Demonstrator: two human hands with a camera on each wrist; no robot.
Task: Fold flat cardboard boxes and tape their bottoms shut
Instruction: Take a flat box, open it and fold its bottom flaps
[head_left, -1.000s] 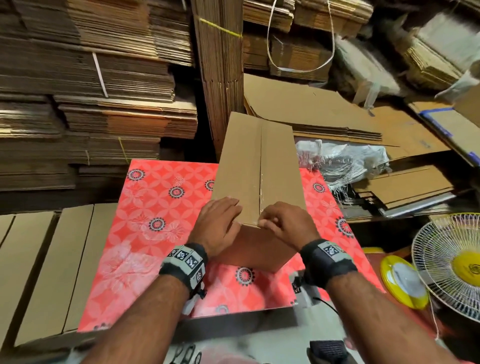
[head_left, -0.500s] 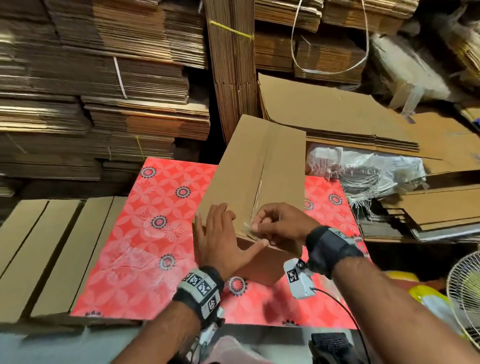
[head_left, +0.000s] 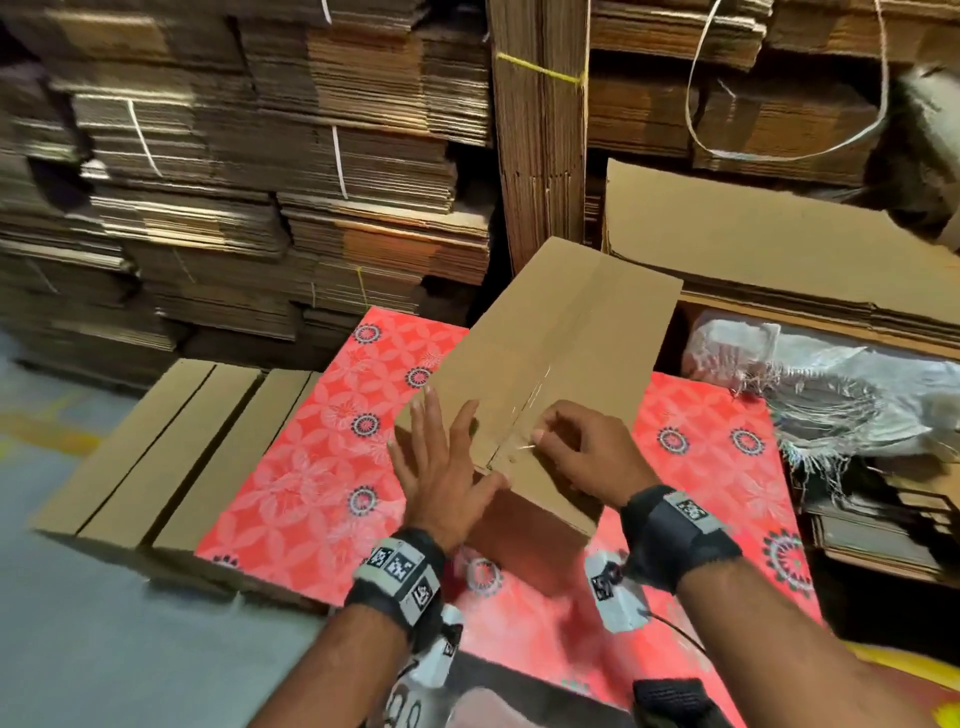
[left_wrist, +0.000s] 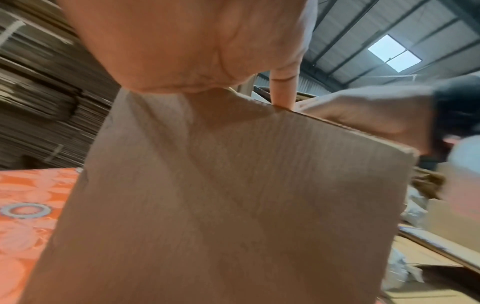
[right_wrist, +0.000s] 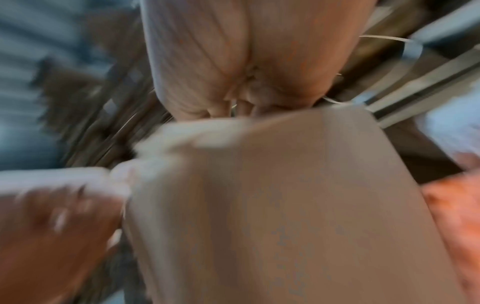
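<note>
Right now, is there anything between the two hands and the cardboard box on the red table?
Nothing visible. The left hand lies flat against the box at its near left edge, and the right hand pinches at the taped seam on top.

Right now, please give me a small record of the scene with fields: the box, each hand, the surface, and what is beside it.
box: folded cardboard box, upside down, seam of the bottom flaps up, clear tape along the seam
left hand: left hand flat, fingers straight, pressing on the near end of the box
right hand: right hand with fingers curled, pinching the tape end at the seam
surface: red flowered tabletop, box stands on it
beside: finished boxes in a row left of the tabletop; flat cardboard stacks behind
</note>
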